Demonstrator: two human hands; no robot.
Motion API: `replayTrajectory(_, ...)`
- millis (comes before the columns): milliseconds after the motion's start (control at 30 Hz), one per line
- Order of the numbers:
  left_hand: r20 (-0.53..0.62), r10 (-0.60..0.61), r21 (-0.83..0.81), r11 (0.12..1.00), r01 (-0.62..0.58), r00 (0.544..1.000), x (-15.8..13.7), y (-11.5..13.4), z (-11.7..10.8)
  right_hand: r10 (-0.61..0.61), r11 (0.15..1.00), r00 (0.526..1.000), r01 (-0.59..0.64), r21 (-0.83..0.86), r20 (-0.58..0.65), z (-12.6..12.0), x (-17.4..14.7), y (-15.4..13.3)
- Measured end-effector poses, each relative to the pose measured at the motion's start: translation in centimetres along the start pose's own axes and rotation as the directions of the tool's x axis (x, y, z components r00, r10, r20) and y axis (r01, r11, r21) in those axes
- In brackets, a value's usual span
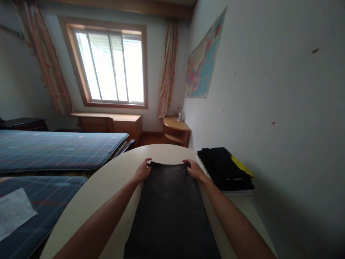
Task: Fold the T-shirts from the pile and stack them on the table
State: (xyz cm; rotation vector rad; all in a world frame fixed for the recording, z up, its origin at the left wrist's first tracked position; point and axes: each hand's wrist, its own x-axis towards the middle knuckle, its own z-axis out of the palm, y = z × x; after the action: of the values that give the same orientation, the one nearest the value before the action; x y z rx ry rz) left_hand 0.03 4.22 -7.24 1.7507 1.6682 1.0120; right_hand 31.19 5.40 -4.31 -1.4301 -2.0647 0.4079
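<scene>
A dark grey folded garment [172, 208] lies lengthwise on the pale round table [107, 201], its near end running out of the bottom of the view. My left hand [142, 170] pinches its far left corner between thumb and fingers. At the far right corner, my right hand [194, 169] grips the cloth the same way. The far edge sags slightly between the two hands. What kind of garment it is, I cannot tell. Just right of my right hand sits a stack of folded black clothes [223, 167] with a yellow patch [242, 166].
Plaid mattresses [59, 149] lie left of the table, with a white paper [16, 212] on the nearer one. A white wall [283, 90] bounds the right side. Beyond the table stand a wooden desk [126, 118] and a corner shelf [176, 124] below a window [115, 68].
</scene>
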Motion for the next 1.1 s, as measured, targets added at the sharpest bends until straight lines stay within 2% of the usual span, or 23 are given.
replayTrajectory(167, -0.052, -0.053, -0.01, 0.999, 0.052, 0.997, 0.8, -0.7, -0.1, -0.01, 0.998, 0.999, 0.007, -0.069, -0.04, 0.7, 0.2, -0.2)
replayTrajectory(300, -0.082, -0.045, 0.023, 0.999, 0.047, 0.996, 0.2, -0.1, -0.2, 0.011, 0.984, 0.999, -0.019, -0.176, -0.051, 1.6, -0.8, -2.0)
replayTrajectory(467, -0.072, 0.081, 0.08, 0.994, -0.075, 0.994, -3.1, 1.3, -0.8, -0.05, 0.919, 0.998, 0.034, -0.392, -0.031, 2.0, -3.0, -6.5)
replayTrajectory(567, -0.087, 0.128, 0.133, 0.984, -0.116, 0.988, -5.9, 1.7, -1.4, -0.028, 0.922, 0.997, 0.051, -0.383, 0.065, 2.4, -5.6, -9.2)
replayTrajectory(633, -0.085, 0.114, 0.142, 0.985, -0.101, 0.99, -7.9, 1.8, -1.9, 0.026, 0.932, 0.986, 0.035, -0.36, 0.163, 2.6, -7.8, -10.5)
replayTrajectory(767, 0.062, 0.036, -0.003, 0.999, -0.036, 0.997, -12.2, 1.5, -3.5, 0.036, 0.951, 0.942, 0.071, -0.302, 0.335, 2.3, -12.2, -12.2)
replayTrajectory(867, 0.186, -0.075, -0.16, 0.981, 0.106, 0.98, -15.6, 1.3, -4.7, 0.017, 0.954, 0.923, 0.099, -0.282, 0.384, 1.5, -14.9, -12.8)
replayTrajectory(967, 0.319, -0.156, -0.268, 0.931, 0.247, 0.935, -18.9, 1.1, -5.8, 0.042, 0.956, 0.931, 0.068, -0.287, 0.361, 0.5, -16.9, -12.6)
replayTrajectory(1100, 0.452, -0.104, -0.283, 0.925, 0.253, 0.886, -22.3, 0.9, -7.0, 0.061, 0.962, 0.962, 0.014, -0.272, 0.266, -1.0, -19.0, -10.7)
